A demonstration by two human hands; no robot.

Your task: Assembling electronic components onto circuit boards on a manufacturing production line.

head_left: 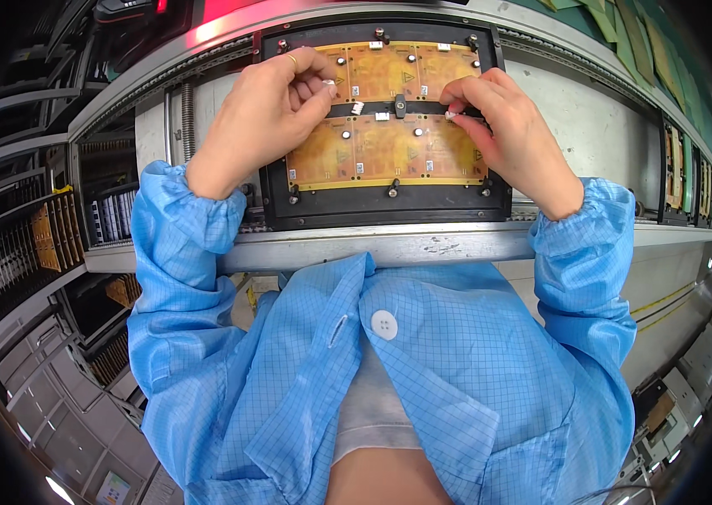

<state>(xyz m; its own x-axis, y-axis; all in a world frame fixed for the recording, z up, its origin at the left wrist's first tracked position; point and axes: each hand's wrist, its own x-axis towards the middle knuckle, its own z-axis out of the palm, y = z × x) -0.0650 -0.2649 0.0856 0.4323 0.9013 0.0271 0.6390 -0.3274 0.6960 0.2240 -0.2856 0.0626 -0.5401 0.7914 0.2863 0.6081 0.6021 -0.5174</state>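
Two yellow circuit board panels, an upper one (385,76) and a lower one (385,151), lie in a black carrier frame (339,210). My left hand (267,109) is over the frame's left side, finger and thumb closed on a small white connector (329,82). Over the right side, my right hand (511,126) pinches another small white connector (451,115) near the upper edge of the lower panel. A loose white connector (357,108) lies tilted on the black bar between the panels. More white connectors (375,45) sit along the panels' top edges.
A black clamp (400,105) stands at the middle of the bar, and screw posts (393,188) line the frame. A metal rail (406,247) runs along the near side. Racks of boards (49,231) stand at left; green sheets (625,34) lie at upper right.
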